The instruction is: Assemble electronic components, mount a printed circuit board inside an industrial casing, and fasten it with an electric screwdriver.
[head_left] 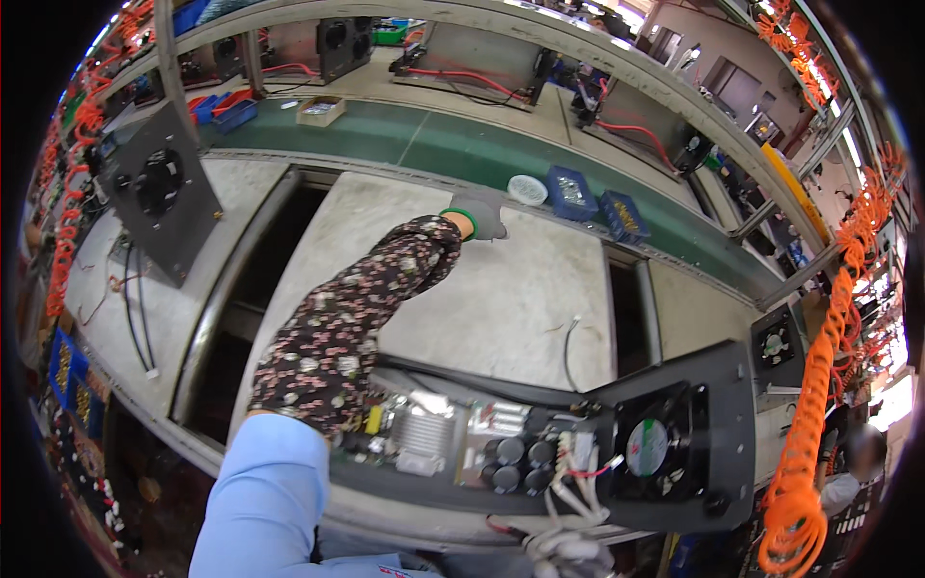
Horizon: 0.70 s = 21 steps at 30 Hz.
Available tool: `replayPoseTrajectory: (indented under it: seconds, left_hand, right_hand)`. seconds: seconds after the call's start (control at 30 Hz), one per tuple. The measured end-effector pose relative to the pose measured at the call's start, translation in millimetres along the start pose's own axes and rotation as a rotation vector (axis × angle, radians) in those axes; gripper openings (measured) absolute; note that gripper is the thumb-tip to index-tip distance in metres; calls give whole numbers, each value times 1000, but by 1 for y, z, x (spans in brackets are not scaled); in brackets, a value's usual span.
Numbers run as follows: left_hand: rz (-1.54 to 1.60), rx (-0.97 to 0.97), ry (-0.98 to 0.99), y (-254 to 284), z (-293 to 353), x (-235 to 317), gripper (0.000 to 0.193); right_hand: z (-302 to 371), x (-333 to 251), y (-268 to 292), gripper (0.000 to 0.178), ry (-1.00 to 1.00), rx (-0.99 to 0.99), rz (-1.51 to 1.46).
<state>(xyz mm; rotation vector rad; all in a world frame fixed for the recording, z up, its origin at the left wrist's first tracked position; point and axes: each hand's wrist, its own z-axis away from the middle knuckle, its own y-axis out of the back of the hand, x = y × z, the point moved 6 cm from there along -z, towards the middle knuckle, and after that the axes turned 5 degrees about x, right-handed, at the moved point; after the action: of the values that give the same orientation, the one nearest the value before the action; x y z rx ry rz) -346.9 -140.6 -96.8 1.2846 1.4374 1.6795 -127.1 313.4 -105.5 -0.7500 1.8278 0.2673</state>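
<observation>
My left hand (481, 212), in a grey glove with a green cuff, reaches across the bench to its far edge. Its fingers look spread and hold nothing I can see. Just right of it sits a round white dish (527, 190), apart from the glove. Beyond that dish are a blue bin of small metal parts (572, 194) and a second blue bin of small yellowish parts (624, 216). Close to me lies an opened electronics unit with a circuit board (424, 433), black capacitors and a dark fan panel (674, 448). White cables (568, 547) hang over its near edge. My right hand does not show.
Behind the bench runs a green conveyor strip (356, 130). A dark fan panel (159, 193) stands upright at the left. Gaps in the bench (260, 279) open on both sides. A coiled orange air hose (819, 405) hangs at the right, and a metal frame crosses overhead.
</observation>
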Motion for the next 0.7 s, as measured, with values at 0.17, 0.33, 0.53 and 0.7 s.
replayPoseTrajectory:
  seconds: [0.17, 0.33, 0.53, 0.7]
  left_hand:
    - [-16, 2, 158, -33, -79, 15, 87]
    - [43, 330, 329, -51, -125, 23, 99]
    - [110, 323, 280, -63, -128, 1, 97]
    - [261, 331, 171, -35, -73, -6, 97]
  right_hand:
    - [-45, 6, 27, 26, 17, -31, 127]
    - [-98, 2, 36, 25, -13, -40, 246]
    - [-104, 11, 42, 26, -6, -130, 237]
    - [-98, -5, 6, 27, 32, -200, 139]
